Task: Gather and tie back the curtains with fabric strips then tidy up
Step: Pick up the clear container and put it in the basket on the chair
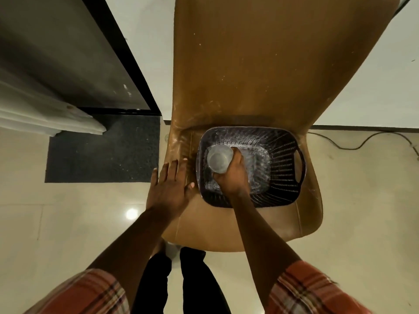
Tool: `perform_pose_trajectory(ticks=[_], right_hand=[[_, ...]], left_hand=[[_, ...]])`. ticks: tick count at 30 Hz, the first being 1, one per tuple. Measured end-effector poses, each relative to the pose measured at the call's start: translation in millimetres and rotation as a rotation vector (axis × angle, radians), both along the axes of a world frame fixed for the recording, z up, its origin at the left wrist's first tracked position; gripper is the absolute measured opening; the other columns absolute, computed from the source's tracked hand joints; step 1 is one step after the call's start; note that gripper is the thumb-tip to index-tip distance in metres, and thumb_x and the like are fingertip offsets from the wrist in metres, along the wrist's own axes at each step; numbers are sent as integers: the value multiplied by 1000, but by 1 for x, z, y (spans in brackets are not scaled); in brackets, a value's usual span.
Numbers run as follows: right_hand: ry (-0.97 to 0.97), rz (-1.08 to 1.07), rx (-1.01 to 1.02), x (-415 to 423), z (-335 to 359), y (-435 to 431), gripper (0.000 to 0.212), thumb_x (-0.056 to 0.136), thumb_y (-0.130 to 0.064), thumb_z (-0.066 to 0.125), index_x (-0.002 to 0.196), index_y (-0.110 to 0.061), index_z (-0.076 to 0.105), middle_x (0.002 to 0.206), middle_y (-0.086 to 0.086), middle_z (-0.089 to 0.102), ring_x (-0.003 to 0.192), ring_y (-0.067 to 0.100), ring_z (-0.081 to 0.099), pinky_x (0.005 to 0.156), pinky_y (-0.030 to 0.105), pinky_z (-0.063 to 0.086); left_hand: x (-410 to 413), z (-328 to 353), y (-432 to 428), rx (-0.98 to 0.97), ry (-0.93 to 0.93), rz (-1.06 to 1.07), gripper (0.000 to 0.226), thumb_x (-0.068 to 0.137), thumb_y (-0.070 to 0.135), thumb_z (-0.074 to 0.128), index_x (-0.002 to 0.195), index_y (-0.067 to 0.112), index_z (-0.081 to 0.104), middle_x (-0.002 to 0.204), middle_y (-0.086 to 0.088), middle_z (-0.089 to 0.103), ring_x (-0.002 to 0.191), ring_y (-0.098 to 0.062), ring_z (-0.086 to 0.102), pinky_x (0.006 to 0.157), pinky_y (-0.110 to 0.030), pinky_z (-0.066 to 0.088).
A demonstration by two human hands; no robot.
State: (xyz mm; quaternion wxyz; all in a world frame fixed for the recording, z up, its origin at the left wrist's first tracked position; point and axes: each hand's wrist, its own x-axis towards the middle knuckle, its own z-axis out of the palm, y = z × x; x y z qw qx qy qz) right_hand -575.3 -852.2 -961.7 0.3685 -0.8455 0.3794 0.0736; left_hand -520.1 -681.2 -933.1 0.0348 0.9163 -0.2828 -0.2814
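Basket contents blur beneath right hand gripping clear cup.

Brown chair is standing on pale tiled floor, its tall back showing white scuffs and specks. Dark mat is lying on the floor left of the chair, butting against a black-framed dark panel. Black cable is trailing over the floor right of the chair, near the white wall. Round glare is shining on the tiles below the mat.
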Motion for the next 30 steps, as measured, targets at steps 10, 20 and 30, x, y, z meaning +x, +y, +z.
perform_pose_trajectory(ticks=[10, 20, 30], right_hand=[[43, 26, 97, 1, -17, 3, 98, 77, -13, 78, 149, -14, 11, 148, 16, 32, 125, 39, 47, 91, 44, 47], [-34, -50, -95, -31, 17, 21, 96, 83, -28, 65, 154, -11, 3, 160, 14, 13, 146, 34, 14, 116, 51, 25], [-79, -102, -367, -50, 62, 154, 67, 95, -38, 44, 150, -6, 24, 156, 16, 27, 145, 28, 22, 119, 43, 19]], left_hand=[[-4, -11, 6, 22, 20, -3, 67, 98, 51, 23, 152, 19, 0, 160, -10, 9, 147, -31, 7, 119, -50, 6], [-7, -3, 29, -84, 42, 53, 67, 97, 51, 29, 152, 20, 6, 159, -10, 16, 146, -32, 12, 118, -52, 10], [3, 34, 134, -47, 42, 48, 65, 99, 50, 24, 152, 21, 1, 160, -8, 13, 147, -30, 9, 119, -50, 12]])
